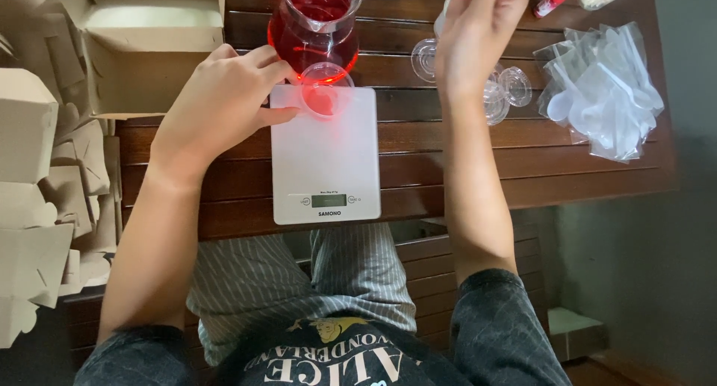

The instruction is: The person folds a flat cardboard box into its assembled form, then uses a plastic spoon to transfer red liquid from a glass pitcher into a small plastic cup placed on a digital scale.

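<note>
just beside the left hand's [224, 102] loosely curled fingers [276, 116] sits the small cup [323, 93], untouched.

Small clear plastic cup [323, 96], upright and uncapped, at the far edge of the white kitchen scale [326, 173], holding a shallow layer of red liquid. Glass pitcher [314, 27] of red liquid, upright, just beyond the cup on the dark slatted counter [448, 169].
</note>
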